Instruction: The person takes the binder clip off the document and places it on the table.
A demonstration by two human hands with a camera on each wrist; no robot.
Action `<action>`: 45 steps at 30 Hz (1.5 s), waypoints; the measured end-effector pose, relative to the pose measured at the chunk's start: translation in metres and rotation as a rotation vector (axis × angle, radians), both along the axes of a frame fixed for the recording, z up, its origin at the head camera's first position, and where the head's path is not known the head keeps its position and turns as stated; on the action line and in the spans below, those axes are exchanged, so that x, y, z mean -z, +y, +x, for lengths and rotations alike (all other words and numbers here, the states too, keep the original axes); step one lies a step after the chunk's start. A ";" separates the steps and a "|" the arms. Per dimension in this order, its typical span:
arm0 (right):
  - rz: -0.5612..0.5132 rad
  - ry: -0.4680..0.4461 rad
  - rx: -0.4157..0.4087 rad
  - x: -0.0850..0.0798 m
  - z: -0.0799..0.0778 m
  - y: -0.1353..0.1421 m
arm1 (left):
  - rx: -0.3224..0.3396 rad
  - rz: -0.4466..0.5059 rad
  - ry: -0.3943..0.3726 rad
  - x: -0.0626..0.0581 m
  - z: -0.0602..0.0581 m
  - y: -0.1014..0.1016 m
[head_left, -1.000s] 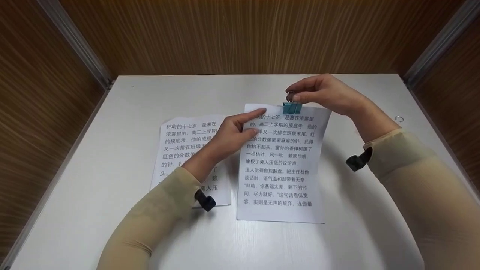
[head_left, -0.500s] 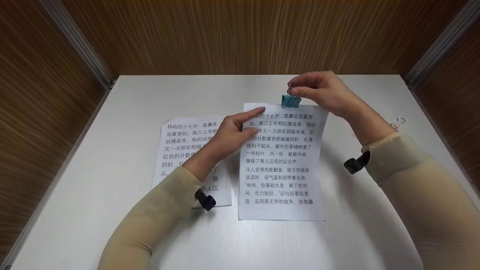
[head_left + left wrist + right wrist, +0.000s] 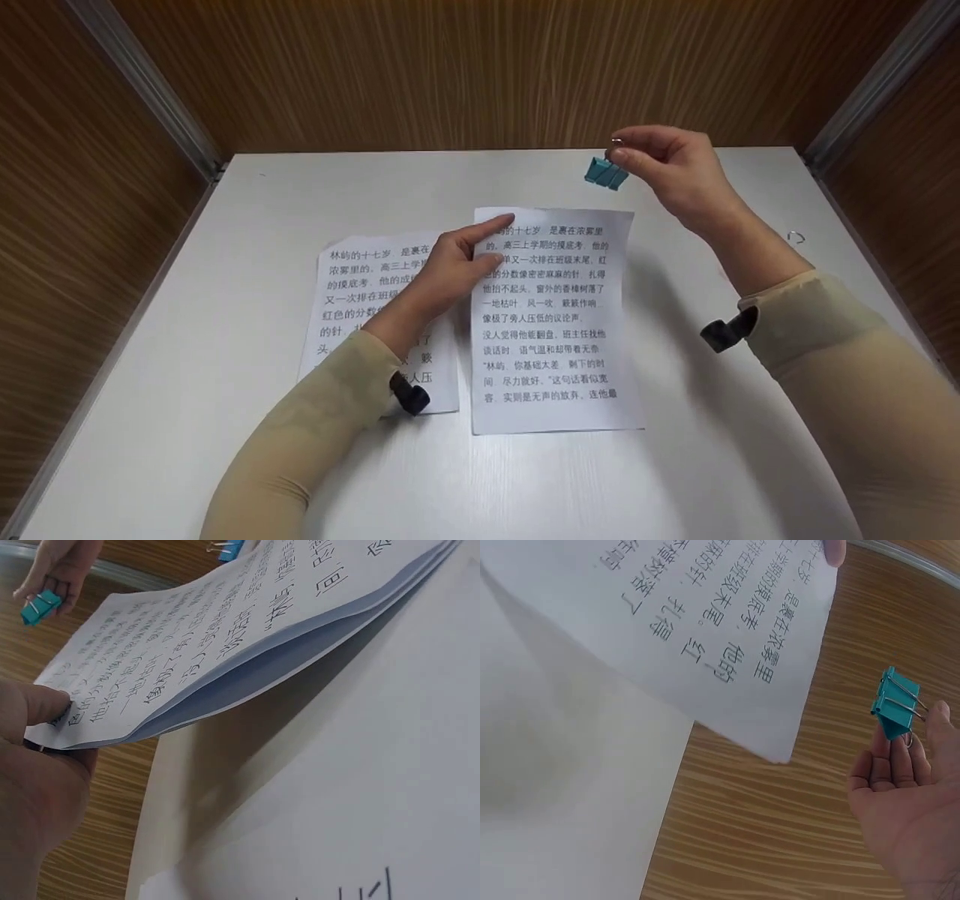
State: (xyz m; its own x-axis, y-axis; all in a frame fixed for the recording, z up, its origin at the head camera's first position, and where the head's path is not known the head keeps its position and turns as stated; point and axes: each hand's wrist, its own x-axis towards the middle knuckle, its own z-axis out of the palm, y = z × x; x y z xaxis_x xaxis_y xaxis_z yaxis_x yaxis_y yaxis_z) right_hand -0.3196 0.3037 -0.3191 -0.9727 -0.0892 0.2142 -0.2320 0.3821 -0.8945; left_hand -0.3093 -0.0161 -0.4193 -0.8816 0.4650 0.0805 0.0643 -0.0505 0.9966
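Observation:
My left hand [image 3: 450, 266] grips a stack of printed sheets [image 3: 551, 322] by its upper left edge, the thumb on top and the other fingers underneath. In the left wrist view the sheets [image 3: 300, 630] are lifted and tilted, with gaps between the layers along the side. Up and to the right, my right hand [image 3: 686, 169] pinches a teal binder clip [image 3: 606, 174] by its wire handles. The clip is off the paper, above its top edge, and its handles [image 3: 911, 705] show between thumb and fingers in the right wrist view.
A second printed stack [image 3: 360, 274] lies on the white table [image 3: 187, 262] to the left, partly under my left forearm. Behind my right forearm a wire loop [image 3: 796, 237] shows; a blue binder clip [image 3: 230, 549] appears in the left wrist view. Wood-grain panels [image 3: 480, 75] enclose the table.
The teal binder clip has come off the top edge of the sheets and moved up and right with my right hand. The held sheets have shifted slightly left.

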 end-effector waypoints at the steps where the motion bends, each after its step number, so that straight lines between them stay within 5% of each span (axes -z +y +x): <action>1: 0.000 -0.003 0.005 0.000 0.000 0.002 | -0.006 -0.004 0.003 0.001 -0.001 0.000; 23: 0.015 -0.114 0.072 0.021 0.018 0.068 | -0.084 -0.097 -0.039 0.013 -0.016 -0.001; 45: 0.175 -0.260 0.216 0.081 0.044 0.144 | -0.098 -0.099 -0.099 0.024 -0.021 -0.002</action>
